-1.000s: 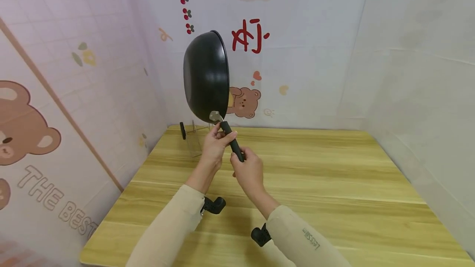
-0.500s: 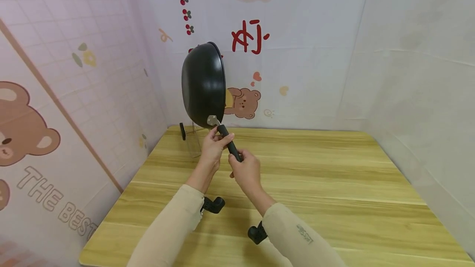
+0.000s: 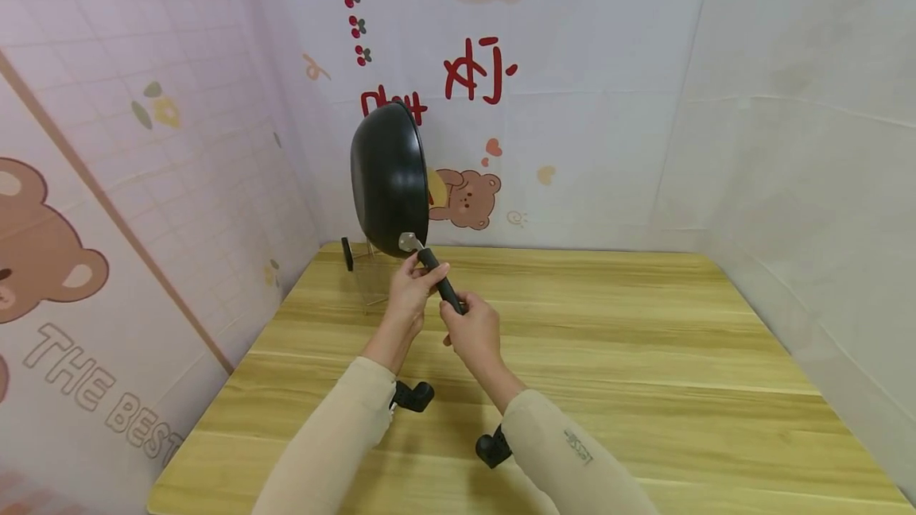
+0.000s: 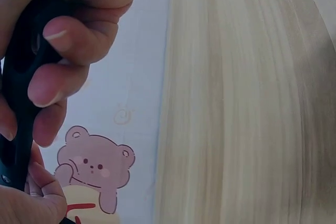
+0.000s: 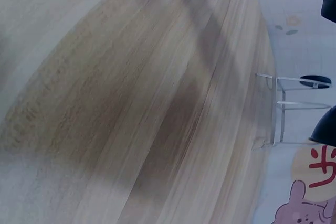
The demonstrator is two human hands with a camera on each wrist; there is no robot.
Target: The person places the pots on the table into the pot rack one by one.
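Note:
A black wok [image 3: 389,181] is held up in the air on its side, its open mouth facing right and its outer base left. My left hand [image 3: 408,292] pinches the handle [image 3: 445,288] close to the metal bracket [image 3: 409,242], thumb across the top. Lower down, my right hand [image 3: 475,332] grips the handle's end. Curled fingers of the right hand [image 4: 79,38] show round the dark handle in the left wrist view, with part of the left hand [image 4: 34,203] below. In the right wrist view only an edge of the wok [image 5: 325,129] shows; the hand is out of frame.
Behind the wok, at the table's back left, stands a wire rack [image 5: 274,114] with a black end piece [image 3: 347,254]. The wood-grain table [image 3: 644,340] runs back to a printed wall [image 3: 594,125]. Black camera mounts [image 3: 415,396] sit on both wrists.
The wok has come down and slightly to the left, uncovering red lettering on the wall above it. Both hands keep their hold on the handle, and the right forearm has shifted a little left.

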